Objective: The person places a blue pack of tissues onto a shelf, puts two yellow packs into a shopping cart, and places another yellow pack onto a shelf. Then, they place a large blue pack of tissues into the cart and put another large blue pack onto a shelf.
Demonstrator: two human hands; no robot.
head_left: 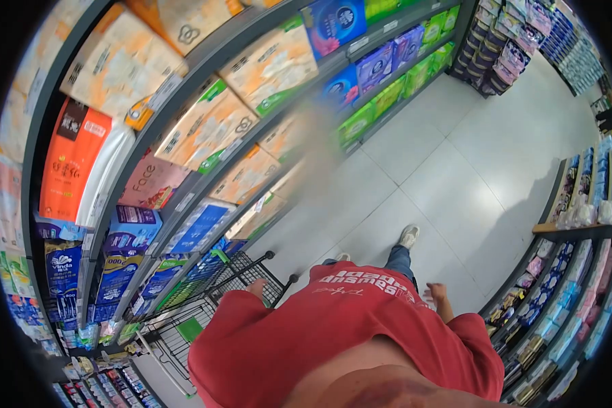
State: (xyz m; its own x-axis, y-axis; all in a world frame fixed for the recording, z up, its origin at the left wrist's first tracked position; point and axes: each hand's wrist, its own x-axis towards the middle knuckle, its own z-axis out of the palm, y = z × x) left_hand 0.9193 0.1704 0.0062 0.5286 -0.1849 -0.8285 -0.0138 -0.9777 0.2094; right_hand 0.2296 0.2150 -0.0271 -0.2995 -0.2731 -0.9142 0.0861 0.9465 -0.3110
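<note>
My left hand shows only in part past the red sleeve, beside the black wire edge of a shopping cart. Whether its fingers grip the cart cannot be made out. To the right of my red shirt, my right hand hangs in the air with its fingers apart and nothing in it. The cart stands at my left, along the shelf, with a green panel on it.
Tall shelves with tissue packs run along the left. Lower racks of small packets curve along the right. Grey floor tiles lie between them, under my shoe. A hanging display stands at the far end.
</note>
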